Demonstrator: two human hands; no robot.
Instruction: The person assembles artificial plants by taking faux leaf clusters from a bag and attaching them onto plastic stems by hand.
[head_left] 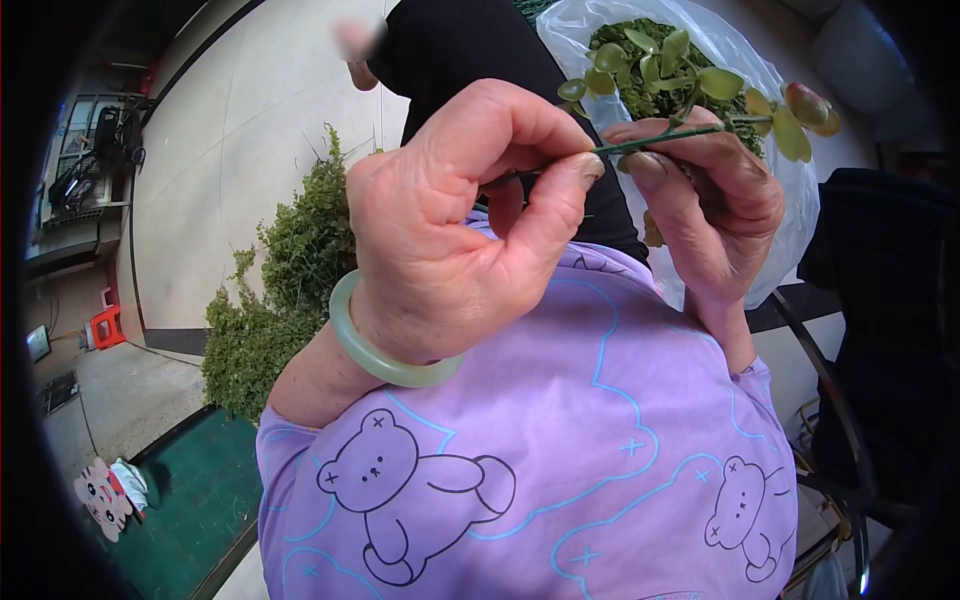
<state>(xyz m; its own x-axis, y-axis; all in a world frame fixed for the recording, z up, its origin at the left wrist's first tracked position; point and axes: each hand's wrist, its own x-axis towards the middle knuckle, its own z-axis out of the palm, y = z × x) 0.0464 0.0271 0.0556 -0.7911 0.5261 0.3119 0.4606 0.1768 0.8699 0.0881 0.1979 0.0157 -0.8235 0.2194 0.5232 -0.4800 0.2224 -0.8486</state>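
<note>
A thin green stem (655,140) with round green leaves, some reddish, runs between my two hands. My left hand (460,200), with a pale jade bangle (385,345) on its wrist, pinches the stem's left end between thumb and forefinger. On the right side, my right hand (710,205) holds the same stem between thumb and fingers, near where the leafy sprigs (720,84) branch off. The fingertips of the two hands are a short gap apart. Behind the sprigs is a clear plastic bag (790,200) with small-leaved greenery (640,95) inside.
A heap of leafy green plants (270,300) lies on the pale floor (230,120) at the left. Below it stands a dark green surface (200,500) with a cartoon figure (105,495). A red stool (106,326) is farther left, and a black chair (880,300) at the right.
</note>
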